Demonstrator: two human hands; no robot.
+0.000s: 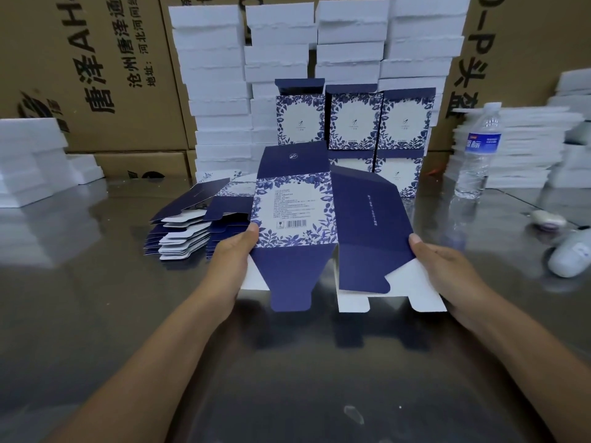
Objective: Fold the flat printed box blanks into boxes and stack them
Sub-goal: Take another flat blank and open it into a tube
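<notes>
The box blank (294,203) hides the fingers of the left hand (232,254) and right hand (444,266); its small print is too tiny to read.

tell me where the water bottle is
Head view, right side: the water bottle stands upright on the steel table, just in front of the white foam stack.

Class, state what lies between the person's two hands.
In the head view, the printed box blank spans the gap; left hand and right hand each grip a side.
</notes>
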